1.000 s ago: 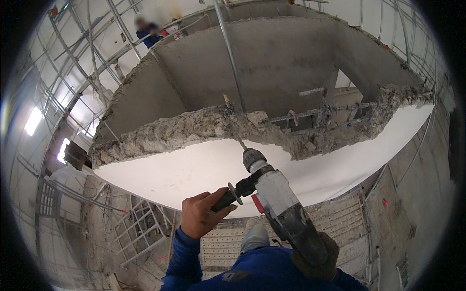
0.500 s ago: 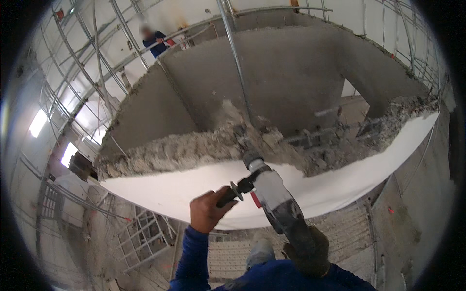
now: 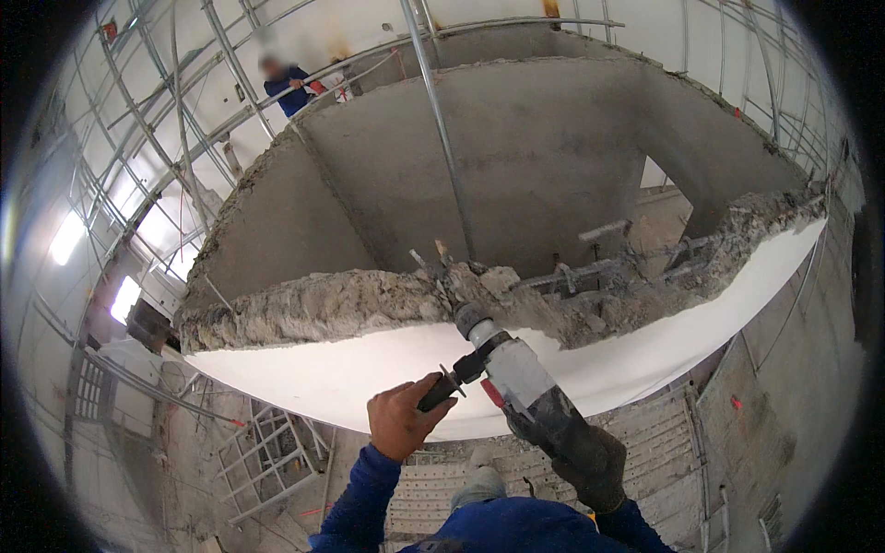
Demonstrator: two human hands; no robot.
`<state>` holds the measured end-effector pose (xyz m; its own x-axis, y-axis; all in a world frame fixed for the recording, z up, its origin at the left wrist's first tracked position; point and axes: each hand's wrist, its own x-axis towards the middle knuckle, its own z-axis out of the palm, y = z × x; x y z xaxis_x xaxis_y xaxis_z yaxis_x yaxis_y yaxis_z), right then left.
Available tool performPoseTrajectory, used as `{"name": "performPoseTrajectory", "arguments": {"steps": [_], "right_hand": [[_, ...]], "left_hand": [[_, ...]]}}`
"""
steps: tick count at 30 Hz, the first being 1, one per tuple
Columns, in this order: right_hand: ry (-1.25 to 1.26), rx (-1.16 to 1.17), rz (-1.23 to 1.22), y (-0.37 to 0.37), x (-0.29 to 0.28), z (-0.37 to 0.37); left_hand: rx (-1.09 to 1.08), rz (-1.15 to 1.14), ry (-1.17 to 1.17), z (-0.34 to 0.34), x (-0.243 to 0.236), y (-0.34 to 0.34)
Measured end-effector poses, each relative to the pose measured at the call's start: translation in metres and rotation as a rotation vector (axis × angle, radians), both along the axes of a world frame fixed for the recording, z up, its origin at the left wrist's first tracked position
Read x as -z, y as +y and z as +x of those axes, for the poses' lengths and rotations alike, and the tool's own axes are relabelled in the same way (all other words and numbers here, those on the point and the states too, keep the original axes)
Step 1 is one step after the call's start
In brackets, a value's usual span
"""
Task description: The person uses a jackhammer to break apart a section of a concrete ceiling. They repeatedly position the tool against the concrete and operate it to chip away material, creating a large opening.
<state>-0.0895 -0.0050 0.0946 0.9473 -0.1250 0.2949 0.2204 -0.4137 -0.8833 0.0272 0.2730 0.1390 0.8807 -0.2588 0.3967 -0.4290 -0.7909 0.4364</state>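
Observation:
A grey and black rotary hammer drill [image 3: 518, 370] slants up and away from me, its tip against the broken top of a concrete wall [image 3: 350, 300]. My bare left hand [image 3: 398, 417] wraps round the black side handle [image 3: 437, 392]. At the rear, my gloved right hand [image 3: 597, 470] is closed on the main grip, with its fingers partly hidden. Loose chunks of rubble [image 3: 498, 279] lie around the tip, which is hidden among them. The wall's near face [image 3: 323, 369] is smooth and white.
Exposed reinforcing bars [image 3: 572, 275] run along the broken edge to the right. A metal pole [image 3: 438, 120] rises behind the wall. Perforated planks [image 3: 433, 498] lie below me, beside a metal frame [image 3: 267, 456]. Scaffolding [image 3: 175, 111] and another person [image 3: 290, 88] are at the far left.
The drill and both hands have shifted slightly lower in view. The chunk and dust at the tip have dropped away, and bars now show there. The whole view has tilted a little.

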Motion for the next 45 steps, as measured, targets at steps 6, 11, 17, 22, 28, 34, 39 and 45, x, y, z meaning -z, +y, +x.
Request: {"name": "performPoseTrajectory", "arguments": {"steps": [6, 11, 17, 22, 28, 34, 39, 45], "right_hand": [[0.007, 0.156, 0.253, -0.016, 0.043, -0.059], [0.029, 0.179, 0.300, -0.029, 0.040, -0.099], [0.111, 0.166, 0.377, -0.042, -0.016, -0.151], [0.151, 0.212, 0.095, -0.072, -0.087, -0.139], [0.199, 0.020, -0.073, -0.113, -0.145, -0.088], [0.235, 0.018, 0.321, -0.090, -0.183, -0.055], [0.153, -0.093, -0.136, -0.114, -0.150, -0.054], [-0.001, 0.303, -0.081, -0.111, -0.130, -0.074]], "left_hand": [[0.078, 0.211, -0.023, -0.065, -0.036, -0.040], [0.136, 0.341, 0.015, -0.099, -0.051, -0.069], [0.128, 0.238, 0.089, -0.115, -0.050, -0.062], [0.200, 0.087, 0.158, -0.112, -0.064, -0.072], [0.213, -0.083, 0.202, -0.093, -0.055, -0.079], [0.200, -0.194, 0.119, -0.076, -0.046, -0.075], [0.199, -0.128, 0.135, -0.071, -0.047, -0.072], [0.239, -0.085, 0.221, -0.062, -0.060, -0.085]]}}
